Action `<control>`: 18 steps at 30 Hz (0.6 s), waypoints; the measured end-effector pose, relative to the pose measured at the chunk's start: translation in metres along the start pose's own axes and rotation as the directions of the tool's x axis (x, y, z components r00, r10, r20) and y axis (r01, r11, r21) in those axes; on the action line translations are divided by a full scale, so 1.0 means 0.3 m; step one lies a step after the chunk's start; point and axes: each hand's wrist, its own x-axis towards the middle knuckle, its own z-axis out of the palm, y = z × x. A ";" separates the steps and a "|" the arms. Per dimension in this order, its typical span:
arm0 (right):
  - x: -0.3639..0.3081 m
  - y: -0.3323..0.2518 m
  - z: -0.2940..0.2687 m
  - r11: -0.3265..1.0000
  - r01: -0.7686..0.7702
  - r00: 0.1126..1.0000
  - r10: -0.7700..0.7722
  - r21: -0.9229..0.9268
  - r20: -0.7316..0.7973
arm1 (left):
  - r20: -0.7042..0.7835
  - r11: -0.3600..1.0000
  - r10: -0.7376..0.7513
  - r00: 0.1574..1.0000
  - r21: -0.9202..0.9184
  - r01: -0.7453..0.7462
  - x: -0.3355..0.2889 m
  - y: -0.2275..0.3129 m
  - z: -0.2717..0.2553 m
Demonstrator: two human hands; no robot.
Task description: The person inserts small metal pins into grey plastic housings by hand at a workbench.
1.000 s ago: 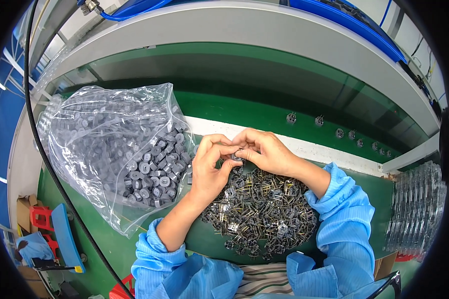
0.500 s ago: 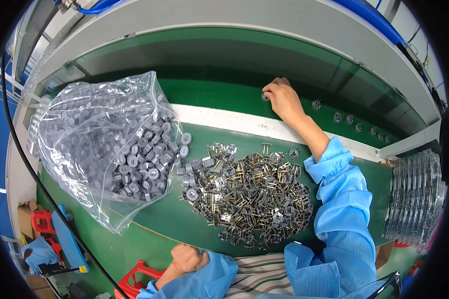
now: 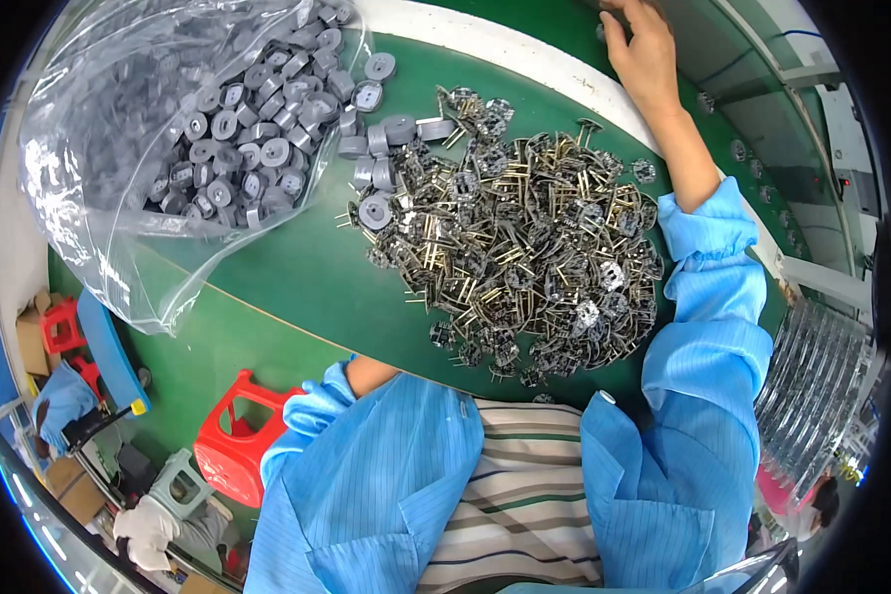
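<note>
My right hand (image 3: 647, 59) reaches over the white ledge to the green strip behind it, thumb and fingers curved but apart. Beside the thumb sits a small grey part (image 3: 601, 33), apparently out of the grip. Of my left arm only the wrist (image 3: 369, 374) shows; the table edge hides the hand. A heap of small dark parts with brass pins (image 3: 525, 238) covers the middle of the table. To its left, a clear plastic bag (image 3: 99, 188) spills round grey pieces (image 3: 275, 152), some lying loose against the heap.
Spaced-out dark parts (image 3: 739, 150) form a row along the strip behind the ledge. A stack of clear plastic trays (image 3: 812, 386) stands on the right. Down on the floor at left is a red stool (image 3: 230, 445), with people farther off.
The view has tipped down, so the table sits higher in the picture. My left hand, a loose fist before, has gone below the table edge. My right fingers have loosened from the small part.
</note>
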 end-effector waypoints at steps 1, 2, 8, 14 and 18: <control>-0.019 0.034 0.025 1.000 0.011 1.000 -0.011 0.006 0.013 | 0.014 0.999 -0.031 0.999 -0.021 0.032 0.007 -0.005 -0.001; -0.016 0.050 0.022 1.000 0.023 1.000 -0.023 0.004 0.011 | 0.025 0.998 -0.048 0.999 -0.034 0.049 0.022 -0.003 -0.006; -0.029 0.066 0.020 0.998 -0.024 0.999 0.022 0.053 0.042 | 0.107 0.981 -0.140 0.984 -0.118 0.153 0.122 0.006 -0.028; -0.018 0.108 0.019 0.998 -0.017 0.999 0.015 0.057 0.039 | 0.220 0.948 -0.199 0.955 -0.203 0.245 0.186 0.033 -0.046; 0.106 -0.120 -0.109 0.952 -0.181 0.974 0.139 0.247 0.178 | 0.256 0.921 -0.236 0.938 -0.248 0.299 0.154 0.072 -0.105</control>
